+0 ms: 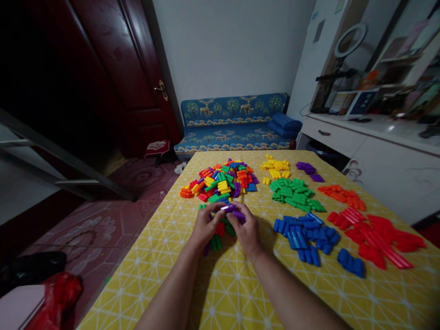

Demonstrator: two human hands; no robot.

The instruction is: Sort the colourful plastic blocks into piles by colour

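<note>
My left hand and my right hand meet over the yellow tablecloth, both pinching a purple plastic block between their fingertips. Under the hands lie a few loose green, red and purple blocks. Just beyond them is a mixed pile of coloured blocks. To the right lie sorted heaps: yellow blocks, green blocks, blue blocks, red blocks, orange blocks and purple blocks.
A blue patterned sofa stands against the far wall. A dark red door is at the left, a white cabinet with cluttered shelves at the right. Red tiled floor lies left of the table, with a red bag near the corner.
</note>
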